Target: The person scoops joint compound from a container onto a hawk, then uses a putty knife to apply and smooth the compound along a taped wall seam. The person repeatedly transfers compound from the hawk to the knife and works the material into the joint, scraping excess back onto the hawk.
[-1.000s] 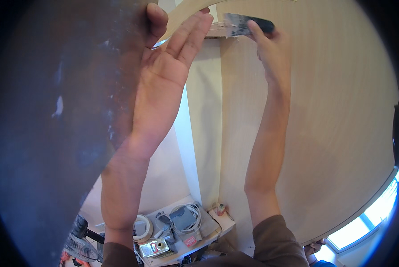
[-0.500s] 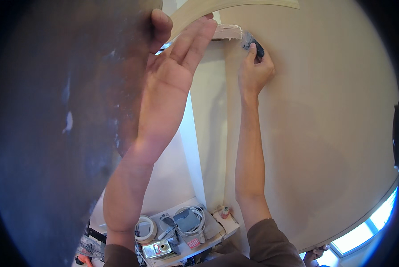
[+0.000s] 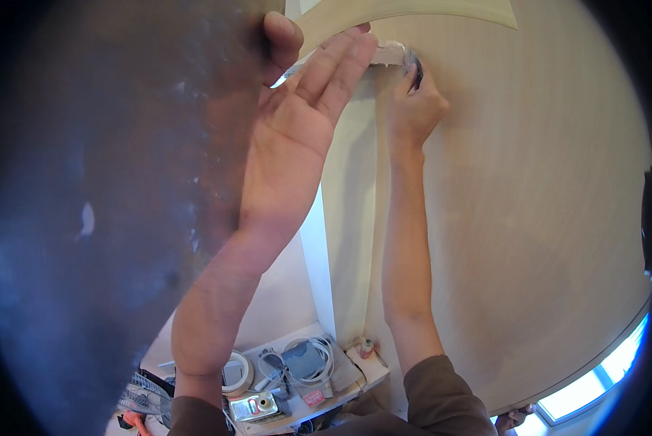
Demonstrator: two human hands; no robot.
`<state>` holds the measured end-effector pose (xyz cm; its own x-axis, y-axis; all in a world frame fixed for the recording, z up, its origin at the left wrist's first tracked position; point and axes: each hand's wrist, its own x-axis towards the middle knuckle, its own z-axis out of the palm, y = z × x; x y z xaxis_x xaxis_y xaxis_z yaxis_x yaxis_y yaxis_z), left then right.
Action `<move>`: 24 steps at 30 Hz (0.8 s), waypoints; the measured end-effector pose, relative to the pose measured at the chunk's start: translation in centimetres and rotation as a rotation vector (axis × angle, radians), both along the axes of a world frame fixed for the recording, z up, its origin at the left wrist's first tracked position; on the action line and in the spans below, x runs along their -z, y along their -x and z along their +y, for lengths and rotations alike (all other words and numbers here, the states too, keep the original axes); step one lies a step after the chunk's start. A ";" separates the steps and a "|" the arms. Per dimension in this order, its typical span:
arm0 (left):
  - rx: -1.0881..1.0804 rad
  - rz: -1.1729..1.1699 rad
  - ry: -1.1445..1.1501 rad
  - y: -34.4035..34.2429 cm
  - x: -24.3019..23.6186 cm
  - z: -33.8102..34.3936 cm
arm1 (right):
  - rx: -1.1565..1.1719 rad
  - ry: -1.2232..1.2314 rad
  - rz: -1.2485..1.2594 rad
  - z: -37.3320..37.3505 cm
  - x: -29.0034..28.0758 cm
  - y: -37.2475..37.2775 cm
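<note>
My left hand (image 3: 297, 131) reaches up palm toward me beside a dark, smudged panel (image 3: 108, 203), fingers stretched out close under a pale, curved wood-like strip (image 3: 442, 19), its thumb bent at the panel's edge. I grip a dark-handled scraper (image 3: 418, 73) in my right hand (image 3: 417, 109), against the right end of a narrow band of whitish, rough paste (image 3: 390, 54) where a pale wood-grain panel (image 3: 529, 182) begins. Whether my left fingers touch the strip is hard to tell.
A low shelf (image 3: 282, 414) below carries coiled cables (image 3: 315, 360), a white roll (image 3: 237, 370), a silver device (image 3: 253, 405) and a small bottle (image 3: 367, 349). A fan (image 3: 148, 396) stands lower left. At lower right are a window (image 3: 573, 392) and another person's hand (image 3: 518, 416).
My right hand has moved down and left, turning the scraper from sideways to upright at the paste's right end. My left hand appears slightly farther right, its pose much the same.
</note>
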<state>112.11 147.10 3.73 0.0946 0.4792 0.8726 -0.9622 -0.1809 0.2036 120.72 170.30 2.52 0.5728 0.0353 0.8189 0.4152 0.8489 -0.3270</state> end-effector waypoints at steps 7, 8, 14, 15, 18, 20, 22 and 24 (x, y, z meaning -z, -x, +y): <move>-0.105 0.045 -0.033 -2.0 0.3 -1.7 | 0.085 0.222 -0.117 -1.0 0.1 1.6; -0.108 0.052 -0.053 -1.9 0.3 -1.7 | 0.073 0.207 -0.110 -1.1 0.1 2.2; -0.140 0.075 -0.027 -2.3 0.1 -1.3 | 0.103 0.027 0.031 -0.5 0.5 4.6; -0.171 0.117 -0.076 -2.1 0.0 -0.9 | 0.112 0.018 0.040 -0.6 0.4 5.0; -0.189 0.109 -0.028 -1.9 -0.2 -0.7 | -0.012 0.172 -0.112 -3.5 0.5 5.5; -0.184 0.108 -0.011 -1.4 -0.9 -0.5 | -0.050 0.176 -0.177 -4.9 0.7 5.8; -0.189 0.090 0.020 -1.3 -1.1 -0.4 | -0.030 0.009 -0.148 -5.3 1.1 6.7; -0.206 0.055 0.064 -1.5 -1.1 -0.5 | -0.044 -0.001 -0.071 -5.0 1.4 6.0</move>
<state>113.66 146.55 4.86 0.0358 0.5473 0.8362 -0.8934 -0.3575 0.2722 114.75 165.29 1.08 0.5108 0.0580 0.8577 0.3997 0.8673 -0.2966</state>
